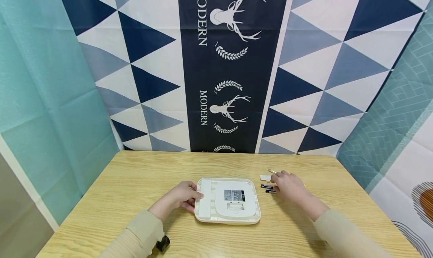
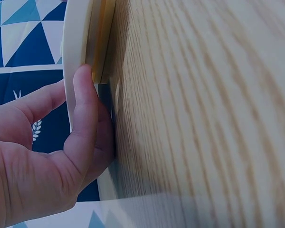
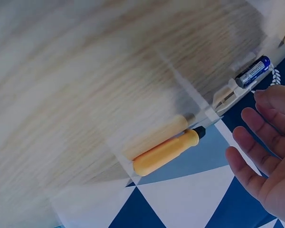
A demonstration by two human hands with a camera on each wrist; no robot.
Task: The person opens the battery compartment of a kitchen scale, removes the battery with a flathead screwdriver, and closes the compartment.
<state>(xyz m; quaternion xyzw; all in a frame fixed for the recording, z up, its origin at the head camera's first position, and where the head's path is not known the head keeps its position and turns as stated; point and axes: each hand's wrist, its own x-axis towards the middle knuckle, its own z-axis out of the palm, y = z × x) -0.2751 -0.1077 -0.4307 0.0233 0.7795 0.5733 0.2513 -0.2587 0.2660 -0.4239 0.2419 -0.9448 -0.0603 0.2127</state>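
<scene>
A flat white device (image 1: 211, 220) with rounded corners lies with its label and an uncovered battery slot facing up. My left hand (image 1: 184, 196) grips its left edge, thumb on the upper face and the other fingers below the rim. In the left wrist view the hand (image 2: 57, 147) holds the device's rim (image 2: 76, 47) close over the table. My right hand (image 1: 289, 184) hovers by two dark blue batteries (image 1: 267, 186). The right wrist view shows its fingers loosely bent, with the thumb side close to one battery (image 3: 253, 71) and nothing in the palm.
A small white cover (image 1: 265, 177) lies behind the batteries. A screwdriver with a yellow handle (image 3: 166, 152) lies beside the right hand, mostly hidden by it in the head view. Patterned cloth (image 1: 223, 81) hangs behind the wooden table (image 1: 152, 168).
</scene>
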